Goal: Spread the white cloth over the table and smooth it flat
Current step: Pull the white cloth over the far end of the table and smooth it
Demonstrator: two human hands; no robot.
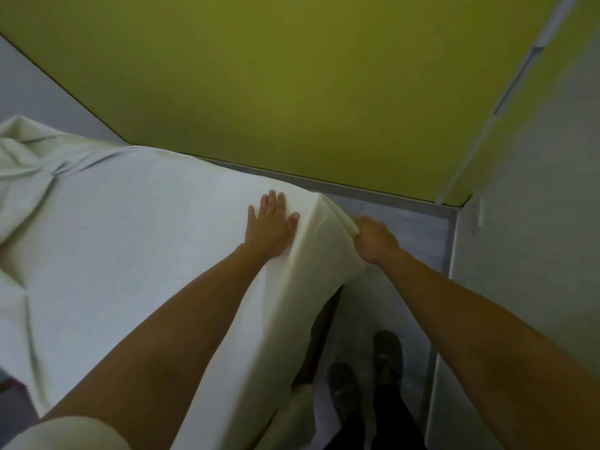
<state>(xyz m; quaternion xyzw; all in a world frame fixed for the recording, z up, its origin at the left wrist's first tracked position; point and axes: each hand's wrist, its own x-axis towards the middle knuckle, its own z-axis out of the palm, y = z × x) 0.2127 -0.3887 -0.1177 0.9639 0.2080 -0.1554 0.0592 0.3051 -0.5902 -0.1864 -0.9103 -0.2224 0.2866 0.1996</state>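
A white cloth (130, 241) covers the table top and drapes over its right side. My left hand (269, 222) lies flat on the cloth, fingers spread, close to the far right corner of the table. Just right of that corner, my right hand (373, 238) is closed on the hanging edge of the cloth. The cloth is bunched and creased at the far left (35, 154), with more folds along the left side. A dark wooden part of the table (321, 332) shows under the hanging cloth on the right.
A yellow-green wall (292, 92) runs close behind the table. A white wall (526, 254) stands at the right, leaving a narrow strip of grey floor (406, 222). My feet in dark shoes (386, 355) stand on that strip beside the table.
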